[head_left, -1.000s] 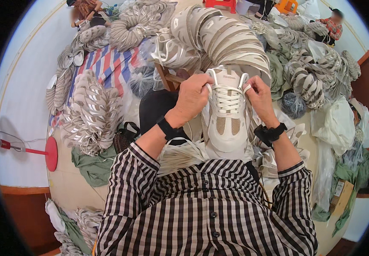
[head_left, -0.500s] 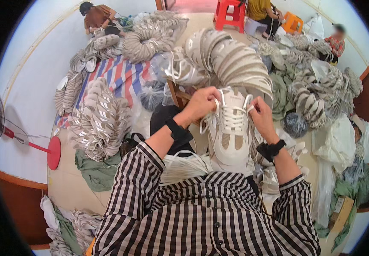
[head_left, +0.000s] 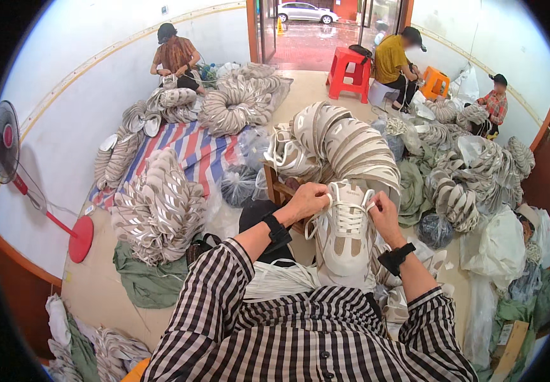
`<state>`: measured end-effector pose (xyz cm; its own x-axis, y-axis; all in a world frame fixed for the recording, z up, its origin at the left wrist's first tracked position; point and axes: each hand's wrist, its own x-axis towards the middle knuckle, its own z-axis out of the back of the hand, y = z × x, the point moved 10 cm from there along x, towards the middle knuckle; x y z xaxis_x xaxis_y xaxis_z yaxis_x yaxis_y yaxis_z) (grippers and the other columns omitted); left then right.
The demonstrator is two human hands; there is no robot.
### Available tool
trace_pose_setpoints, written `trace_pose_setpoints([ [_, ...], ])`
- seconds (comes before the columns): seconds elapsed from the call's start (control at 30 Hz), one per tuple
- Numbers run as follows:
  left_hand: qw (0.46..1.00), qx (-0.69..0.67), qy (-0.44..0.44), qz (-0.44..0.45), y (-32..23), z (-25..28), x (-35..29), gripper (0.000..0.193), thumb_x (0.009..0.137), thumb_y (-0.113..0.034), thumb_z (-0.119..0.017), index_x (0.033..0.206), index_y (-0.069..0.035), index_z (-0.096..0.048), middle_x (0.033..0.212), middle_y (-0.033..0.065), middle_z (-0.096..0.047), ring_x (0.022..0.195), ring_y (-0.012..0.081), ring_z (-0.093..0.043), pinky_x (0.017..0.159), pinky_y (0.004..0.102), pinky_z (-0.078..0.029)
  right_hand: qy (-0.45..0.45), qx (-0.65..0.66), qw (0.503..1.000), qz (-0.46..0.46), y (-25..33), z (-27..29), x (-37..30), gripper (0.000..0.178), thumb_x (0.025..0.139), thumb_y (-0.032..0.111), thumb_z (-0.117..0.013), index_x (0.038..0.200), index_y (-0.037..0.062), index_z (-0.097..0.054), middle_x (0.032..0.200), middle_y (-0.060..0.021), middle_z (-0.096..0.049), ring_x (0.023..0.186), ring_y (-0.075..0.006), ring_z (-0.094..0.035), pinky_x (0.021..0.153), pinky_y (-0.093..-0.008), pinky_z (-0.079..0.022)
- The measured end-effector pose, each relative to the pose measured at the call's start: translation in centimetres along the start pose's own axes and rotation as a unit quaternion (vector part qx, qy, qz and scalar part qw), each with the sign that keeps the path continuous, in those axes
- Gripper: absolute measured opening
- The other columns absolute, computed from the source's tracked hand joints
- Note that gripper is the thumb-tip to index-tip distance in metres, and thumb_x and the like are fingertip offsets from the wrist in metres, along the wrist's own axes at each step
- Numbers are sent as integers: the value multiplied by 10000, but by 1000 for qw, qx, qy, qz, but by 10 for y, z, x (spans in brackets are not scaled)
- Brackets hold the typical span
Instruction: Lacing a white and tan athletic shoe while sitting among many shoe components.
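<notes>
A beige and white sneaker upper (head_left: 344, 260) rests in front of my lap, its toe toward me. White shoelace (head_left: 351, 222) runs crosswise up its front to the tongue. Beside the top eyelets on one side, my left hand (head_left: 309, 201) is closed in a pinch on a lace end. My right hand (head_left: 384, 219) pinches the lace at the opposite side of the tongue. A bundle of loose white laces (head_left: 281, 281) lies across my lap, left of the toe. Both wrists wear black bands.
A curved stack of nested uppers (head_left: 358, 149) stands just beyond, by a wooden stool (head_left: 278, 188). More uppers (head_left: 160, 207) are heaped left, near a red floor fan (head_left: 81, 239). White bags (head_left: 494, 248) lie right. Three people sit farther back, near a red stool (head_left: 349, 73).
My view has tilted up, so the doorway and a car outside now show. Both hands keep their pinch on the laces beside the tongue, with only slight movement.
</notes>
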<state>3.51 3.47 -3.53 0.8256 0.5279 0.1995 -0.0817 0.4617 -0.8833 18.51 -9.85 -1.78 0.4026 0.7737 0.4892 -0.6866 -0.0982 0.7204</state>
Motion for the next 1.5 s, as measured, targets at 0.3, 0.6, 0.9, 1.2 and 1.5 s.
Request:
trace_pose_setpoints([
  [0.3,992,90,-50,-68,-15,0,0,186,797,-137,-498,743,28,-564,647,152,-582,590,258,-549,594,372,-435,37,40,998,-40,-11,-3,5,75,802,44,-536,798,9,-469,638,-56,-485,589,-129,-440,563,-291,-396],
  [0.6,986,94,-78,-116,-14,-7,-3,149,822,-118,-475,790,20,-523,653,212,-547,642,375,-547,599,433,-419,18,-7,1000,-2,-3,-5,1,79,774,21,-495,836,10,-449,643,-166,-494,583,-308,-489,578,-375,-407],
  [0.9,977,156,-36,-138,-20,-9,5,96,799,-69,-457,782,22,-482,719,267,-534,719,443,-524,628,503,-389,10,1,1000,10,0,-1,1,80,784,29,-504,846,13,-455,653,-134,-504,581,-266,-490,573,-359,-404],
  [1.2,992,67,-57,-86,-10,-9,-5,188,834,-129,-471,744,25,-533,632,114,-544,574,199,-510,573,337,-422,45,101,992,-68,-18,-6,-6,79,817,51,-538,839,21,-468,696,-62,-473,648,-140,-441,619,-276,-396],
  [1.5,968,152,-102,-170,-19,-12,0,139,828,-108,-470,795,11,-534,668,184,-557,605,354,-540,593,391,-436,8,29,999,-37,-17,-2,-4,95,813,78,-556,836,24,-480,676,-90,-495,623,-175,-464,607,-307,-404],
])
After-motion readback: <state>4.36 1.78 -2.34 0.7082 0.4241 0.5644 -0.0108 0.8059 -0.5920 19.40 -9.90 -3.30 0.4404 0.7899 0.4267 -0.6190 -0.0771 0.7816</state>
